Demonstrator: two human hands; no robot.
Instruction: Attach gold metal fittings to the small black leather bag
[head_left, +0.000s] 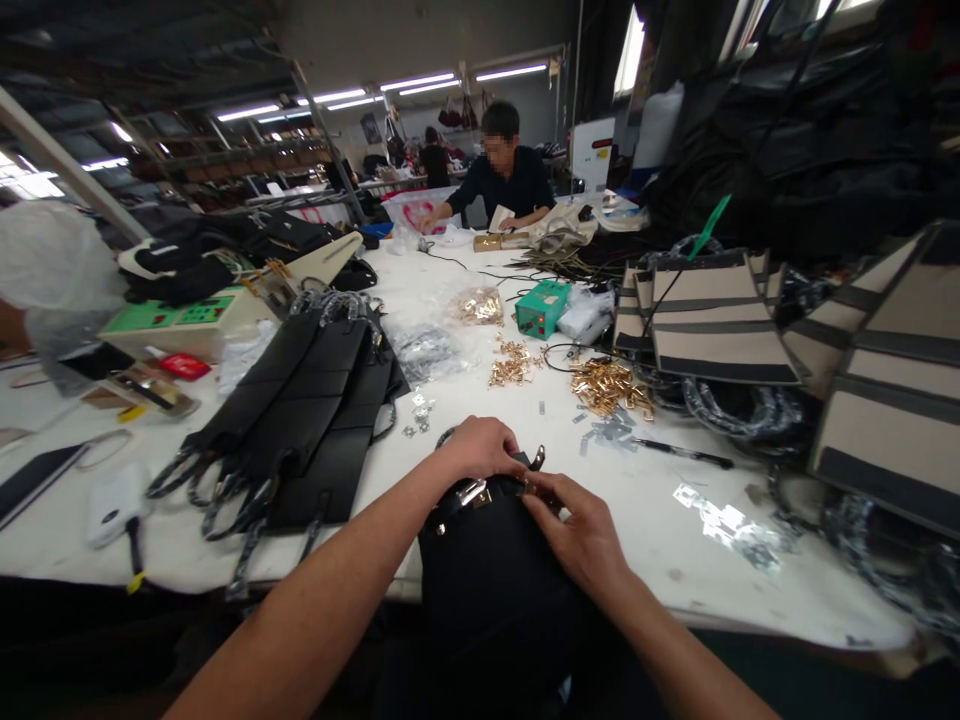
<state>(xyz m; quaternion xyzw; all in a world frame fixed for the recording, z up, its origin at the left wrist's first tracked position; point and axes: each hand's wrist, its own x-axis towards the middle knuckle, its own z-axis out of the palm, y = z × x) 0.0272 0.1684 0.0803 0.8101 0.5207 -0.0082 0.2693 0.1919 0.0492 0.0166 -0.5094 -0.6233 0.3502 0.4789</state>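
A black bag (487, 560) rests at the table's front edge, close to my body, with gold-coloured metal fittings (474, 494) along its top. My left hand (482, 450) lies over the bag's upper edge, fingers closed on it. On the right side of the same edge, my right hand (581, 520) pinches the bag's rim beside a small metal piece. The fingertips of both hands nearly meet there. A short dark strap with a metal end (538, 458) sticks up just behind them.
Stacked black bag pieces (300, 410) lie left. Ahead are gold parts (609, 386), flat metal plates (609, 430), a pen (684, 453) and a green box (541, 308). Beige-and-black panels (720, 320) stand right. A person (514, 180) sits across the white table (480, 390).
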